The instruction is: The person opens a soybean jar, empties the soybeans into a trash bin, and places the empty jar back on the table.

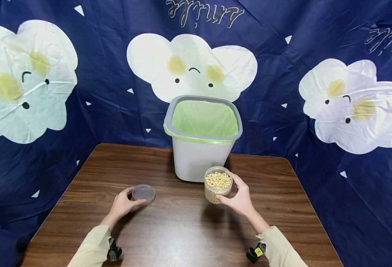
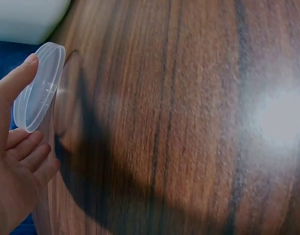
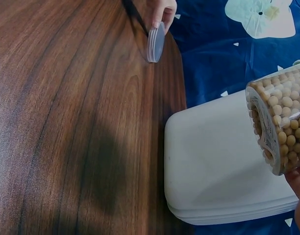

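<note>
My right hand [image 1: 239, 198] grips a clear round jar [image 1: 211, 193] around its side, lifted above the table in front of the bin. Pale yellow soybeans [image 1: 218, 180] fill the uncovered jar, and they show through its wall [image 3: 286, 117] in the right wrist view. On the left, my left hand [image 1: 123, 204] pinches a clear round plastic lid [image 1: 144, 193] by its rim, thumb on one side and fingers on the other. The left wrist view has that lid [image 2: 41, 88] tilted just above the wood, its shadow close by.
A white bin [image 1: 199, 157] with a grey rim and a light green liner [image 1: 204, 118] stands at the table's back edge, behind the jar. The brown wooden table [image 1: 179, 222] is bordered by a dark blue cloth [image 1: 109, 111] printed with clouds.
</note>
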